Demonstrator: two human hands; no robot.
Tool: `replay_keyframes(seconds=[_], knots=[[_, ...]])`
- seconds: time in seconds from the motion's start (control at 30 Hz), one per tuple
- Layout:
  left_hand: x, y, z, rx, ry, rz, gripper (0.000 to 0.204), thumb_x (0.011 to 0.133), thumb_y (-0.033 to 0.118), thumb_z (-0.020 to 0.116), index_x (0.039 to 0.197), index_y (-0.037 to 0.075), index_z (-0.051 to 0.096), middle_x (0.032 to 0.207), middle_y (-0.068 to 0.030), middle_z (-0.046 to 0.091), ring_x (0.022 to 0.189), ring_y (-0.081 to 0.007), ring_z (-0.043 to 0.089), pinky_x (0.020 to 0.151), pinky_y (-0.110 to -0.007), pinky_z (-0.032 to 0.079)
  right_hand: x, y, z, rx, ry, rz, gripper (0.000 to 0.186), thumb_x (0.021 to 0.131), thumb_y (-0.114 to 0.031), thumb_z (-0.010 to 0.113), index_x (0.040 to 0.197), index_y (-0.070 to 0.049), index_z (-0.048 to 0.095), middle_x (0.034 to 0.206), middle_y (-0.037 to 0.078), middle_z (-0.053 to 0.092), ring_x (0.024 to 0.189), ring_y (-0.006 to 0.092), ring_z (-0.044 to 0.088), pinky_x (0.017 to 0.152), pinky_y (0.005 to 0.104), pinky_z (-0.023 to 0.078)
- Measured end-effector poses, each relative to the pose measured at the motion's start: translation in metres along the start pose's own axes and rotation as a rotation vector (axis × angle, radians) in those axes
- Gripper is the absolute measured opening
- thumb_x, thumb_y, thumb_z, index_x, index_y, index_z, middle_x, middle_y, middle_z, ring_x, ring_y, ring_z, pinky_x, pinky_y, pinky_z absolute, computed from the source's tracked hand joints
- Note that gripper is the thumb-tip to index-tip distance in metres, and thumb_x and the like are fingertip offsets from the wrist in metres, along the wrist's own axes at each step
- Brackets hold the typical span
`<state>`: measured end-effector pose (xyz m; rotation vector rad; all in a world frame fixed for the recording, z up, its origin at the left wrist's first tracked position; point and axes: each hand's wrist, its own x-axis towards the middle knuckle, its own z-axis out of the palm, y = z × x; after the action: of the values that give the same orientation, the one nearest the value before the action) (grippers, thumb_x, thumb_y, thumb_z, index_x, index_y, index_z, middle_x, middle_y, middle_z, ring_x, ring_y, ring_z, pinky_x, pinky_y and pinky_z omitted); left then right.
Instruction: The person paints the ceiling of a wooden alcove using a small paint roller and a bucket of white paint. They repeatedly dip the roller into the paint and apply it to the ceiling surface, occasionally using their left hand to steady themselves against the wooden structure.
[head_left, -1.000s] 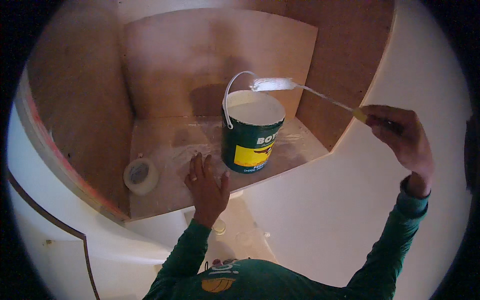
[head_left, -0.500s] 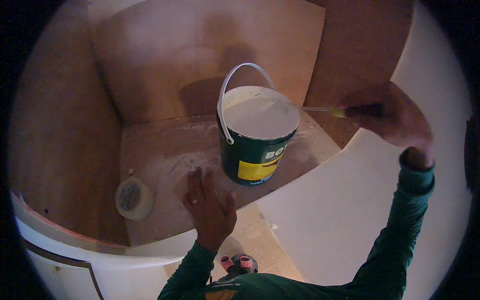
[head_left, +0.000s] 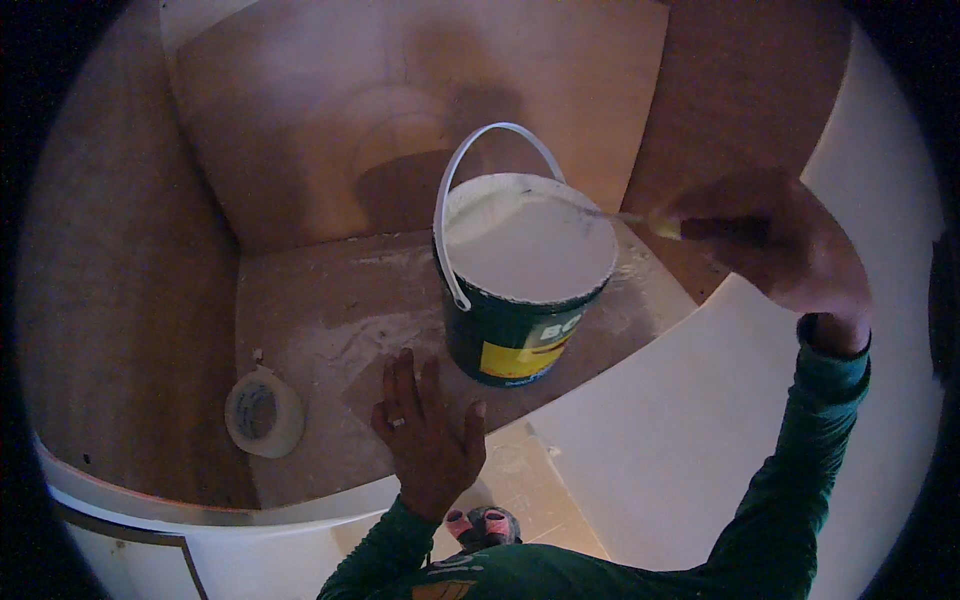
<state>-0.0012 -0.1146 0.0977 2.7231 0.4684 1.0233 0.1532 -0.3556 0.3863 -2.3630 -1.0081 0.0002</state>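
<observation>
Where the brown side panel (head_left: 110,260) meets the shelf (head_left: 290,300), we note a pale roll of tape (head_left: 285,430), lying flat near the corner. Whitish smears (head_left: 375,335) mark the wood to its right. Next, the left hand (head_left: 428,430): palm down on the shelf, fingers slightly spread, ring (head_left: 398,422) on one finger; grip wide, holding nothing. Beyond the shelf's edge, lower down, we see pink footwear (head_left: 497,521) on the floor (head_left: 555,510). Bucket (head_left: 475,340) near the fingertips, apart from them, upright on the shelf: dark green, yellow patch (head_left: 520,358), white carrying handle (head_left: 450,190) raised. Pale paint (head_left: 530,245) inside. Over its right rim runs the rod of a paint tool (head_left: 630,217); its far end we cannot make out. Right hand (head_left: 780,240), blurred, beside the bucket: grip narrow, wrapped round the tool's handle. Green sleeve (head_left: 785,470) below.
</observation>
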Motion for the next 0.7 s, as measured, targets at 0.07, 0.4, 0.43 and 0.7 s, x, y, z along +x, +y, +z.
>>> replay_keyframes(seconds=[0.07, 0.4, 0.43, 0.7], knots=[[0.000, 0.000, -0.001, 0.013, -0.009, -0.012, 0.069, 0.099, 0.044, 0.054, 0.149, -0.001, 0.042, 0.157, -0.0276, 0.037, 0.147, -0.0438, 0.033, 0.110, -0.056, 0.027, -0.006, 0.018, -0.005, 0.069, -0.009, -0.020, 0.025, 0.089, 0.008, 0.069, 0.114, 0.006, 0.071, 0.110, 0.018, 0.074, 0.110, 0.0257, 0.071, 0.100, 0.0368, 0.058], [0.000, 0.001, 0.001, 0.038, -0.014, -0.009, 0.068, 0.100, 0.046, 0.052, 0.149, 0.000, 0.042, 0.157, -0.0277, 0.037, 0.148, -0.0432, 0.032, 0.109, -0.057, 0.027, -0.014, 0.044, 0.007, 0.248, 0.033, -0.086, 0.028, 0.092, 0.005, 0.067, 0.119, 0.007, 0.069, 0.115, 0.020, 0.074, 0.107, 0.0258, 0.072, 0.097, 0.0358, 0.058], [0.000, 0.002, 0.001, 0.032, -0.014, -0.007, 0.068, 0.100, 0.046, 0.052, 0.149, 0.000, 0.042, 0.157, -0.0277, 0.037, 0.148, -0.0432, 0.032, 0.109, -0.057, 0.027, -0.019, 0.038, 0.000, 0.229, 0.035, -0.015, 0.032, 0.089, 0.007, 0.065, 0.121, 0.007, 0.068, 0.115, 0.020, 0.074, 0.109, 0.0264, 0.071, 0.098, 0.0362, 0.058], [0.001, 0.002, 0.003, 0.025, -0.008, 0.002, 0.067, 0.099, 0.045, 0.053, 0.148, 0.000, 0.043, 0.157, -0.0275, 0.037, 0.148, -0.0433, 0.032, 0.110, -0.058, 0.027, -0.055, 0.074, 0.016, 0.223, 0.184, 0.009, 0.036, 0.086, 0.000, 0.068, 0.121, 0.004, 0.071, 0.107, 0.019, 0.075, 0.086, 0.0182, 0.071, 0.079, 0.0298, 0.059]])
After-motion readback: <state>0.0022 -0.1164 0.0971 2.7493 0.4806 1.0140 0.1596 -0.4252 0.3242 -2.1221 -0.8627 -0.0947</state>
